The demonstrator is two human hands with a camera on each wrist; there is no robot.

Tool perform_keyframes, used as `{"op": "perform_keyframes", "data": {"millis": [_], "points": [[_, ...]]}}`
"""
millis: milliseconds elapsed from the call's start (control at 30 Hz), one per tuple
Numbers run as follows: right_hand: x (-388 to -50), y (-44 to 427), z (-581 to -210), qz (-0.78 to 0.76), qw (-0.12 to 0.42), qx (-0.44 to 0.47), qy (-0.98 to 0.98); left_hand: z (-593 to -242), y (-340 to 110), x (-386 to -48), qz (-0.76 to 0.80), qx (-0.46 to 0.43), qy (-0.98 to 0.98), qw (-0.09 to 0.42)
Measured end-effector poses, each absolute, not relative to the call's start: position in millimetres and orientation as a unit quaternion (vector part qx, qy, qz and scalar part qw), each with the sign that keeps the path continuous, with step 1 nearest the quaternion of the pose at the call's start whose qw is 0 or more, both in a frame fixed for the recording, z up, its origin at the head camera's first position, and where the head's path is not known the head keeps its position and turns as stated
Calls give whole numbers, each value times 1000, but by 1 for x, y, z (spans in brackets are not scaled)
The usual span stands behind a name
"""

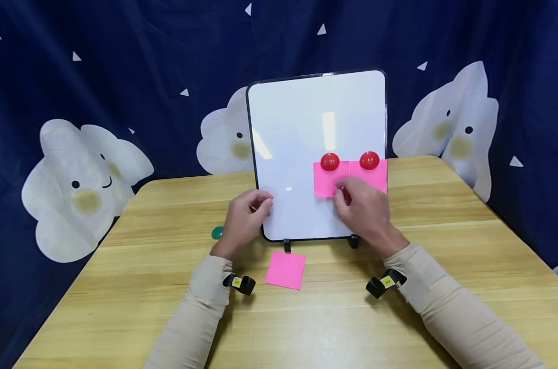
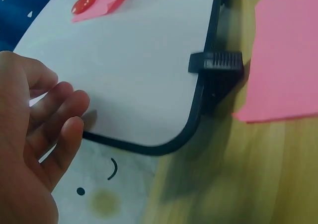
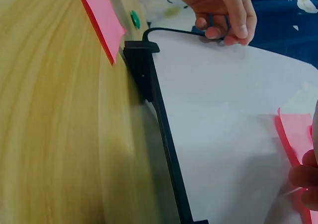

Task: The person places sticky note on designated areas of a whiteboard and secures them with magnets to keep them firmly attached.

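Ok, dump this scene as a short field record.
left grip: at the left edge of the whiteboard; pinch unclear
right grip: fingers over the left pink note; pinch unclear
on board: left pink note, right pink note, side by side, a red magnet atop each
on wooden table: loose pink note in front of board; green disc, partly hidden by left grip

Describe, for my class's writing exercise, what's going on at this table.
A person is working at a whiteboard standing on a table. Their right hand is at two pink notes side by side on the board, each with a red magnet at its top. The left hand is at the board's left edge; whether either hand grips anything is unclear. A third note lies in front of the board, and a green disc lies by the left hand.
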State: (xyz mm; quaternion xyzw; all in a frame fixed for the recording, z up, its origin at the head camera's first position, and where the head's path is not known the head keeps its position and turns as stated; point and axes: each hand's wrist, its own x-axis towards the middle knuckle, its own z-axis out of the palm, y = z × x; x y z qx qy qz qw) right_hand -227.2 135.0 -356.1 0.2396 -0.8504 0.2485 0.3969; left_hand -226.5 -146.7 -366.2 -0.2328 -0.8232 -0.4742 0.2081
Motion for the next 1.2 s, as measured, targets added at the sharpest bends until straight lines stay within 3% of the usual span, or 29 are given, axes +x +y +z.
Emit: {"op": "perform_keyframes", "data": {"millis": [233, 567, 933, 1200], "points": [[-223, 128, -360, 280, 384, 271, -837, -366, -154, -225, -512, -209, -811, 194], [-215, 111, -367, 328, 321, 331, -824, -373, -174, -224, -556, -173, -794, 175], [-206, 99, -374, 356, 205, 377, -830, -376, -194, -227, -535, -165, -810, 173], [-202, 90, -377, 289, 117, 403, -861, -379, -223, -229, -524, -112, -829, 159]]}}
